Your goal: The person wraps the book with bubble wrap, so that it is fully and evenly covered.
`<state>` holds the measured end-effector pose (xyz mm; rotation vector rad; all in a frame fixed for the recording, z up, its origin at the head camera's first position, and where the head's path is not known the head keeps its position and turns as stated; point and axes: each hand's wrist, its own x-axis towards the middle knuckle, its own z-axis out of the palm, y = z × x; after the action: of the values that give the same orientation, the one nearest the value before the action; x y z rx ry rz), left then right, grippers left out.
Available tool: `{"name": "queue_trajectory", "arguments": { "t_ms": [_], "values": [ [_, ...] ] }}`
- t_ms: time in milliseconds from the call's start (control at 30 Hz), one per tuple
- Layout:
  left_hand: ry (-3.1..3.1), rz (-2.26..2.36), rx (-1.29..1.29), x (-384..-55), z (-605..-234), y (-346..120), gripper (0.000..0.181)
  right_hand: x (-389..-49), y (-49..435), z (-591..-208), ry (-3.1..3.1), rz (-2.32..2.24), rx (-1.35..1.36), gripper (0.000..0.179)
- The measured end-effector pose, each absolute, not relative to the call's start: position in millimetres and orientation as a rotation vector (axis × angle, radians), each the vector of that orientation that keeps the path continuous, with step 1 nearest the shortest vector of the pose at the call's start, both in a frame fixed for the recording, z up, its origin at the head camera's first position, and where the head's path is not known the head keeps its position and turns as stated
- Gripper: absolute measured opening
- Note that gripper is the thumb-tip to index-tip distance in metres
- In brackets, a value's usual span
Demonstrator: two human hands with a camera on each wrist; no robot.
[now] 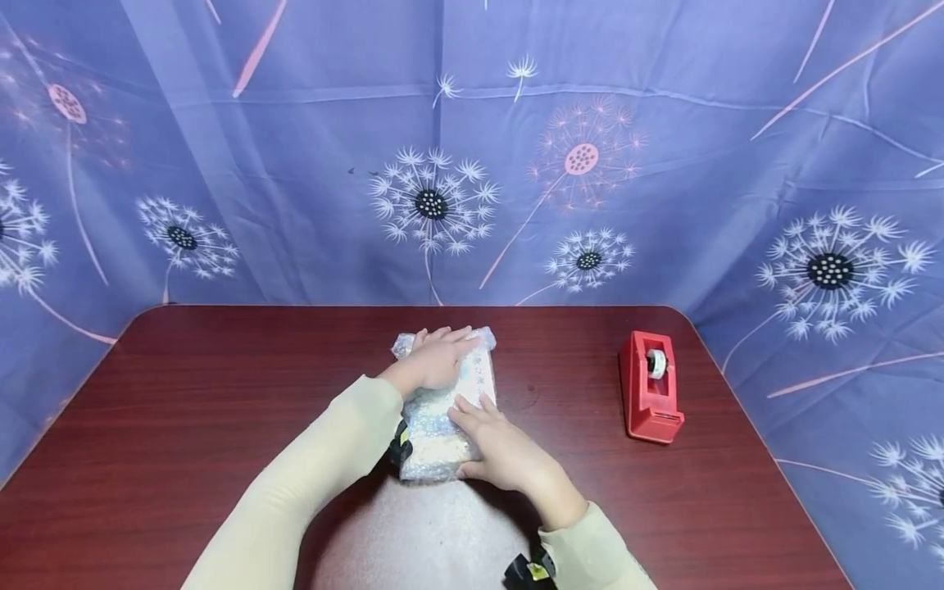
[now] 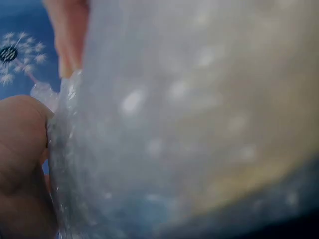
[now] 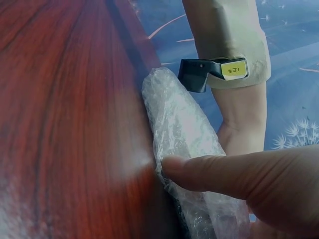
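Note:
A bubble-wrapped package (image 1: 442, 447) lies at the middle of the table, with faint printing showing through its upper right. Across its far part rests my left hand (image 1: 435, 365), fingers stretched out and spread. My right hand (image 1: 509, 451) touches the near right side, fingers extended over the top and thumb lower down at the edge. In the right wrist view, the thumb (image 3: 209, 174) presses straight against the crinkled wrap (image 3: 184, 124). The wrap (image 2: 174, 99) fills most of the left wrist view, blurred, with part of the left hand (image 2: 20, 144) at its left edge.
A red tape dispenser (image 1: 633, 393) holding a small roll of tape (image 1: 656, 364) stands on the right of the dark red wooden table (image 1: 221, 393). A blue curtain (image 1: 310, 188) with dandelion prints hangs behind and beside the table. Both wrists carry black camera mounts.

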<state>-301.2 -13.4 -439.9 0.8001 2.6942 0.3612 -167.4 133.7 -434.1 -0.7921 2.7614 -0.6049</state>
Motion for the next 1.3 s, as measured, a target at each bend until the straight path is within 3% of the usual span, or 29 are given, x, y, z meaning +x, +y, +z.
{"name": "queue_trajectory", "arguments": {
  "t_ms": [300, 800, 1133, 1300],
  "values": [
    [2.614, 0.378, 0.794, -294.3, -437.5, -11.7, 0.077, -167.3, 132.9, -434.9, 2.743, -0.618, -0.783, 0.074],
    [2.429, 0.742, 0.789, -298.1, -438.0, -20.5, 0.065, -174.0, 146.6, -432.0, 2.687, -0.784, -0.79, 0.091],
    [2.44, 0.721, 0.778, -299.5, -436.7, -23.3, 0.067, -168.6, 143.1, -429.1, 2.728, -0.681, -0.74, 0.081],
    [2.439, 0.722, 0.772, -298.8, -436.6, -23.8, 0.066, -166.5, 140.1, -428.7, 2.723, -0.645, -0.709, 0.086]
  ]
}}
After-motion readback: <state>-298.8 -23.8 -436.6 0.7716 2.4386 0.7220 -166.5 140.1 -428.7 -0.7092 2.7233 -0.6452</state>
